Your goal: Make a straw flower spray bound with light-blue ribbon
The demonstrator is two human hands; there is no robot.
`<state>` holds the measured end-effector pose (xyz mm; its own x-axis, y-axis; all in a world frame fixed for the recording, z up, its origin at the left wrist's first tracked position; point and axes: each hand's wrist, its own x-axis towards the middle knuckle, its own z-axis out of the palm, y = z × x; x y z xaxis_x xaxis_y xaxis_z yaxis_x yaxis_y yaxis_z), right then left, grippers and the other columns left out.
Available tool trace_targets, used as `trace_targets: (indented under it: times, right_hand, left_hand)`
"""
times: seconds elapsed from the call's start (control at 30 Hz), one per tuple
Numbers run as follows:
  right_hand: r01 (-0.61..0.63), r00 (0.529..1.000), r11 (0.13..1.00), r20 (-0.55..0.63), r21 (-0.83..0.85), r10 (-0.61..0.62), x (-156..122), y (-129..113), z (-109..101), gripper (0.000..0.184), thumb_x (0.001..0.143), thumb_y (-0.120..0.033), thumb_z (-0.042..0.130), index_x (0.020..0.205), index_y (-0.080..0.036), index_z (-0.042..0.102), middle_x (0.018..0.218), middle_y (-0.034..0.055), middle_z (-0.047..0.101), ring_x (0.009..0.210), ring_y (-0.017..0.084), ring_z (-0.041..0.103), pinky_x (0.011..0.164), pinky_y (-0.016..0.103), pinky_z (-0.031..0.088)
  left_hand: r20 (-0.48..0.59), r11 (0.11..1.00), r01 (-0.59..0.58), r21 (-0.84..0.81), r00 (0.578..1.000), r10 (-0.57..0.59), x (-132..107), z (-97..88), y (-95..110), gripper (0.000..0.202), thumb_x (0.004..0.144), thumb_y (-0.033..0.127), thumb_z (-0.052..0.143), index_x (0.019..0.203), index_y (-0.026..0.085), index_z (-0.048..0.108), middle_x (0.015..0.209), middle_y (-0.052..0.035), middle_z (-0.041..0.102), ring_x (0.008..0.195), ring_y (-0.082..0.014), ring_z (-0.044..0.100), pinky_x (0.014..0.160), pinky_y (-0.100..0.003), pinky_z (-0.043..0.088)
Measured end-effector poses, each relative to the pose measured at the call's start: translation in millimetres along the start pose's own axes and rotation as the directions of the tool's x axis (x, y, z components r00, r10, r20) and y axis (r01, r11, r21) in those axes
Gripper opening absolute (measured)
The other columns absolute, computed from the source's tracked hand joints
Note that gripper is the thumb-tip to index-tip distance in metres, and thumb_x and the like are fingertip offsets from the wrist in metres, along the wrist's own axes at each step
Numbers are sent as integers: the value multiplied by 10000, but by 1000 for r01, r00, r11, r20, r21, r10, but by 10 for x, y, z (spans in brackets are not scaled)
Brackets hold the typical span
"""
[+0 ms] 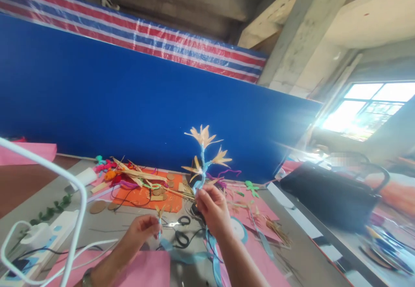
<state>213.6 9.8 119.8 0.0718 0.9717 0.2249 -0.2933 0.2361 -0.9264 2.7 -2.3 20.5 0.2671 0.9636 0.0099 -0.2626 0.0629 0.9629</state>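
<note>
My right hand (212, 207) pinches the stem of a craft flower (203, 140) that stands upright above the table. It has several straw-coloured blooms on a stem wrapped in light blue ribbon. Lower and to the left, my left hand (144, 228) is closed on a small straw flower (159, 212) with a light blue stem. From near my hands a light blue ribbon (188, 256) trails across the table toward a ribbon roll (239, 230) right of my right wrist. Black-handled scissors (182, 237) lie between my hands.
Straw strips and colourful pipe cleaners (139, 174) lie over an orange sheet (173, 205). Pink sheets (145, 269) cover parts of the table. A power strip (48, 243) and a white cable (81, 205) are at left. A blue panel (129, 105) rises behind; a black bag (330, 196) sits right.
</note>
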Motion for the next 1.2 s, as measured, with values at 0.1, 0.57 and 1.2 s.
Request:
trace_targets:
  times: [0.1, 0.57, 1.2]
  right_hand:
    - [-85, 995, 996, 51, 2, 85, -79, 186, 102, 315, 721, -423, 793, 757, -180, 597, 585, -37, 595, 391, 25, 317, 391, 180, 183]
    - [-196, 977, 979, 98, 48, 191, -295, 537, 264, 303, 742, -408, 785, 750, -167, 603, 613, -41, 598, 392, 8, 299, 397, 166, 175]
    - [-251, 961, 965, 137, 73, 240, -341, 903, 172, 301, 746, -417, 776, 735, -171, 603, 579, -66, 496, 461, 43, 306, 456, 175, 222]
  left_hand:
    - [-24, 998, -42, -36, 999, 41, -7, 2, 30, 357, 668, 471, 793, 578, 166, 633, 564, -4, 619, 563, -127, 516, 595, -243, 401]
    - [-4, 986, -166, -35, 986, 165, -127, 31, 74, 328, 672, 418, 817, 609, 155, 630, 629, -1, 584, 631, -136, 517, 641, -257, 434]
    - [-73, 924, -318, 213, 938, 340, -115, 334, 417, 168, 684, 365, 814, 663, 211, 749, 1267, -120, 594, 1280, -334, 430, 1123, -462, 243]
